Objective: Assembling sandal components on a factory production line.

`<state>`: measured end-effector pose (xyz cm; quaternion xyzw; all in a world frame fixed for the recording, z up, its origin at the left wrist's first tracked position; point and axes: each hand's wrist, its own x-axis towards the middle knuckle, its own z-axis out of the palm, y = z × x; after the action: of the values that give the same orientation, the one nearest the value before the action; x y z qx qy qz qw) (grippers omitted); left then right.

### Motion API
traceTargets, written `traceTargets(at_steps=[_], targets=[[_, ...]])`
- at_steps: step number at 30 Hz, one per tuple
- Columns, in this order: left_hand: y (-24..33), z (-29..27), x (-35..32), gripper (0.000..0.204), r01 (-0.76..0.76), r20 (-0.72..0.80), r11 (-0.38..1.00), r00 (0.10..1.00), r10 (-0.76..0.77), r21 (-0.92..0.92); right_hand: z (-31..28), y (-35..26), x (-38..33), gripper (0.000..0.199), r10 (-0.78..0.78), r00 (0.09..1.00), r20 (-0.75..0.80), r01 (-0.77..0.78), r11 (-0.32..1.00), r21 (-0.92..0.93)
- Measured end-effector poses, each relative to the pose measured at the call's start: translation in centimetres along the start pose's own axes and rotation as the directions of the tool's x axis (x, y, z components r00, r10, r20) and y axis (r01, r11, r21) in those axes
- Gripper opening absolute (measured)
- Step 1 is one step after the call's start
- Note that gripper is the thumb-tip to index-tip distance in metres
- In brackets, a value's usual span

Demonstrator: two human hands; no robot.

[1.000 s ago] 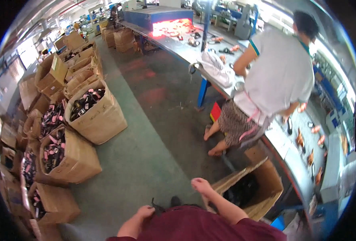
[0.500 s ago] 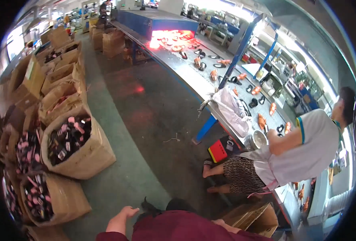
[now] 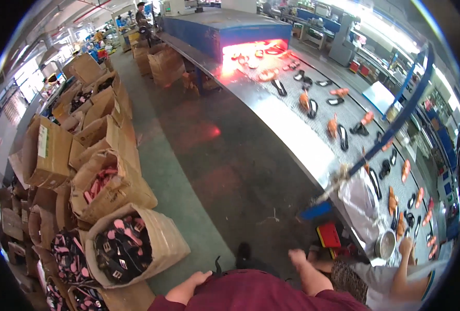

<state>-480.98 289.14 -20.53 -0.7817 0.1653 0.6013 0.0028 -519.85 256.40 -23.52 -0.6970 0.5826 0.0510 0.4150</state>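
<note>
My left hand (image 3: pixel 201 278) is low beside the front of my maroon top, next to a dark strap end. It holds nothing that I can see, and its fingers look loose. In front of me on the right, my right hand (image 3: pixel 297 258) hangs over the floor with fingers loosely bent and nothing visible in it. Neither hand touches the goods around me. Nearest on the left stands a cardboard box (image 3: pixel 163 243) full of black and pink shoe parts (image 3: pixel 129 233). To the right runs a conveyor (image 3: pixel 318 116) bearing black and orange sandals (image 3: pixel 332 126).
More open cardboard boxes (image 3: pixel 51 153) line the left. A blue heating tunnel (image 3: pixel 251 37) glows red over the conveyor. At lower right, a co-worker (image 3: pixel 416 277) reaches toward the belt near a metal bowl (image 3: pixel 385 243). A blue post (image 3: pixel 396 127) and a red box (image 3: pixel 328 235) stand nearby.
My view has moved forward and turned right, so the tunnel and boxes look closer. The co-worker now sits lower at right. My right hand has come forward into sight.
</note>
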Motion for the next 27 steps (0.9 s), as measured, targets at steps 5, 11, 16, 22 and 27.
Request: traceTargets(at_steps=[5,11,16,22,27], targets=[[12.0,-14.7,3.6,0.084,-0.214,-0.116,0.958,0.974,0.194,-0.192,-14.6,-26.5,14.1,0.034,-0.126,0.921,-0.368,0.239,0.929,0.281],[14.0,-25.1,9.0,0.081,-0.262,-0.222,0.929,0.953,0.206,-0.261,-13.3,-40.9,25.4,0.032,-0.323,0.932,-0.162,0.302,0.943,-0.139],[15.1,-42.9,15.3,0.073,-0.143,-0.102,0.985,0.986,0.134,-0.097,-5.3,-33.1,27.1,0.044,0.036,0.995,0.088,-0.01,0.961,-0.277],[16.9,-56.2,16.6,0.07,-0.089,-0.223,0.956,0.975,0.025,-0.281,2.9,-36.1,31.6,0.037,-0.481,0.874,0.068,0.476,0.82,-0.317],[15.9,-61.2,25.8,0.073,-0.283,-0.196,0.935,0.95,0.243,-0.214,0.7,-49.3,47.8,0.026,-0.538,0.824,0.177,0.554,0.699,-0.453]])
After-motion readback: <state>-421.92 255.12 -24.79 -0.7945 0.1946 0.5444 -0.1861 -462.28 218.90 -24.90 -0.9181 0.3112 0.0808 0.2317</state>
